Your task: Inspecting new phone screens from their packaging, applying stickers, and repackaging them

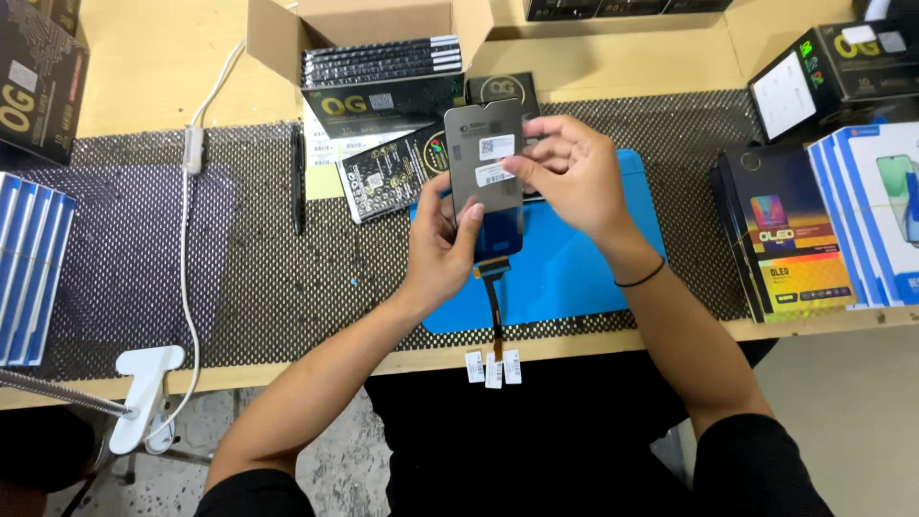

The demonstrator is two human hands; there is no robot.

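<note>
Grey-backed phone screen panel (486, 177) is held upright over the blue mat (574, 268), its ribbon cable (493, 311) dangling toward 6 o'clock. Left hand (440, 249) fingers clasp the panel's lower edge; right hand (570, 172) fingers pinch a white sticker (495, 173) at 3 o'clock, apparently mid-peel, which calls for a slow steady pull

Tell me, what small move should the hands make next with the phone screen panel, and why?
Probably press the white label flat. The right hand pinches it on the grey back of the screen panel, which the left hand holds above the blue mat, its flex cable hanging free.
</note>
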